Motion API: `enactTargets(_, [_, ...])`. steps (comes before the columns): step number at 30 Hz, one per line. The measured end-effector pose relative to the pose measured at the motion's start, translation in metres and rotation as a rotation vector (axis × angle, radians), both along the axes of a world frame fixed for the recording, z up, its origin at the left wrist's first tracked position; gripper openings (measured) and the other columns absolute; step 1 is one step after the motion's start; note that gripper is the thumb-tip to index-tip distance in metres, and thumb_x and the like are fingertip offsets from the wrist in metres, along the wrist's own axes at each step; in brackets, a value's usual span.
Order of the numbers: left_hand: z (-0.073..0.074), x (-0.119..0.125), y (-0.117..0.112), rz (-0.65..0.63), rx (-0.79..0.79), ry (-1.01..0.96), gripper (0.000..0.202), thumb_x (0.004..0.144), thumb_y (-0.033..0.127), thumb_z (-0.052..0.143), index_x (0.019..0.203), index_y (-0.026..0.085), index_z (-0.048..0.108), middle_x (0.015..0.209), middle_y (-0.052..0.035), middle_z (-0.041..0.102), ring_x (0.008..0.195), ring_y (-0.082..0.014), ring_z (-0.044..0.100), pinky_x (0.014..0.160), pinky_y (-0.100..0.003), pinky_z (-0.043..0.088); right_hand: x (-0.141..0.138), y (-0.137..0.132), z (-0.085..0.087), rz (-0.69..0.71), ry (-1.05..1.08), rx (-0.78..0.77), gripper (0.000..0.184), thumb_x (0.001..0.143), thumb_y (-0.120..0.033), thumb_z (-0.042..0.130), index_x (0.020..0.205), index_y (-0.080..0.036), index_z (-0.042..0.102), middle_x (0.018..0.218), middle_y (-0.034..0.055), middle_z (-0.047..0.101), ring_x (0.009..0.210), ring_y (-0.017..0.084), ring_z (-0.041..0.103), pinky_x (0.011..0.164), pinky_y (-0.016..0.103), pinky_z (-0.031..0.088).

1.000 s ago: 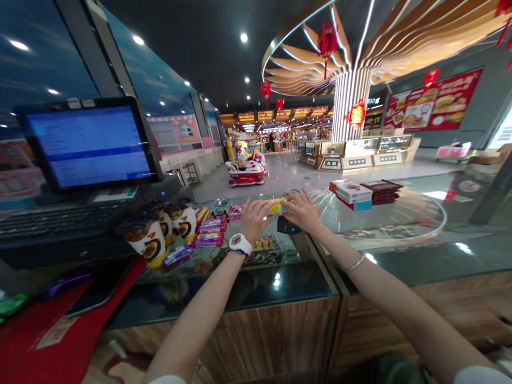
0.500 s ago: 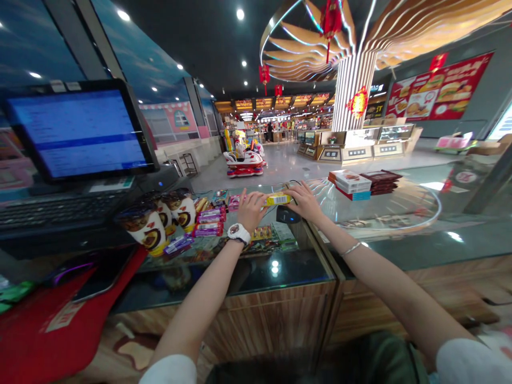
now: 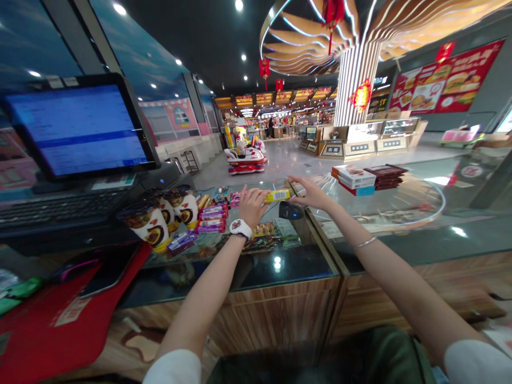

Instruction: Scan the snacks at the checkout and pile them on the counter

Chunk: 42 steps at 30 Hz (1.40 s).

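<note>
At a shop till, we reach both arms across the glass worktop (image 3: 400, 234), a white watch (image 3: 240, 229) on our left wrist and a thin bangle (image 3: 366, 242) on our right. Down at the left, a phone (image 3: 108, 272) lies on a red mat (image 3: 52, 320). Our left hand (image 3: 251, 207) curls at the near end of a yellow packet (image 3: 277, 196), its fingers (image 3: 258, 194) touching the packet or just beside it; we cannot tell whether they have hold. Our right hand (image 3: 311, 194) stretches out with its fingers (image 3: 296, 182) open and empty, close to the packet's far end but not on it. The packet sits between the hands, above a black scanner (image 3: 290, 210) on the glass. The step in hand looks like handling this one packet, and a firm lift from here would call for the right fingers to close on its free end. Paper cups (image 3: 147, 226) and purple bars (image 3: 212, 226) crowd the worktop to our left, beside a keyboard (image 3: 60, 210) and a monitor (image 3: 78, 128). Stacked boxes (image 3: 354, 178) and dark packs (image 3: 386, 172) sit to our right. Beyond the counter, a red-and-white kiddie ride (image 3: 244, 161) stands on the mall floor, and a burger poster (image 3: 446, 77) fills the far wall.
</note>
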<state>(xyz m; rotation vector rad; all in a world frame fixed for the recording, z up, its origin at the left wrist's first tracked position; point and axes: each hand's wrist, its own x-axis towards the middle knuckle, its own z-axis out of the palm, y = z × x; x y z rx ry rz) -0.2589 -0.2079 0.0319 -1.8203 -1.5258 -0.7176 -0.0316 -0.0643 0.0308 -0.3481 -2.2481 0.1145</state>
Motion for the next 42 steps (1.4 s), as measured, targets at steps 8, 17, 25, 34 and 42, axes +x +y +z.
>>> enactTargets(8, [-0.005,-0.011,0.005,0.02,0.032,-0.018,0.031,0.089,0.028,0.063,0.12,0.025,0.067,0.108,-0.0063,0.072,0.113,-0.0256,0.061,0.124,-0.055,0.023,0.03,0.035,-0.032,0.073,-0.295,-0.153,0.071,0.064,-0.002,0.055,0.132,-0.02,0.06,0.128,0.0076,0.069,0.112,0.024,0.068,0.099,0.04,0.053])
enactTargets(17, [-0.005,-0.018,0.004,0.04,0.016,-0.039,0.032,0.087,0.025,0.064,0.119,0.025,0.067,0.108,-0.0068,0.072,0.111,-0.0266,0.061,0.122,-0.057,0.024,0.007,0.024,-0.04,0.109,-0.412,-0.045,0.064,0.067,-0.005,0.059,0.129,-0.016,0.062,0.126,0.012,0.07,0.117,0.026,0.065,0.102,0.042,0.049])
enactTargets(25, [-0.005,-0.02,0.005,0.06,0.01,-0.043,0.031,0.088,0.026,0.064,0.119,0.024,0.067,0.107,-0.0069,0.072,0.111,-0.0265,0.061,0.121,-0.056,0.026,0.014,0.015,-0.03,0.143,-0.365,-0.012,0.05,0.072,-0.013,0.064,0.122,-0.016,0.064,0.113,0.0105,0.069,0.104,0.025,0.066,0.092,0.037,0.052])
enactTargets(34, [-0.005,-0.022,0.005,0.084,-0.005,-0.069,0.031,0.087,0.027,0.065,0.117,0.023,0.068,0.105,-0.0072,0.073,0.111,-0.0265,0.062,0.123,-0.055,0.024,0.029,-0.011,0.006,0.043,-0.08,-0.11,0.047,0.08,-0.031,0.06,0.125,-0.017,0.061,0.116,0.011,0.067,0.106,0.03,0.063,0.092,0.042,0.049])
enactTargets(42, [-0.008,-0.027,0.007,0.127,0.0,-0.106,0.03,0.087,0.025,0.065,0.117,0.024,0.068,0.107,-0.0059,0.073,0.111,-0.0259,0.061,0.123,-0.054,0.024,0.029,-0.035,0.022,-0.235,-0.285,-0.049,0.035,0.08,-0.037,0.064,0.11,-0.021,0.069,0.093,0.0077,0.074,0.09,0.028,0.069,0.073,0.032,0.046])
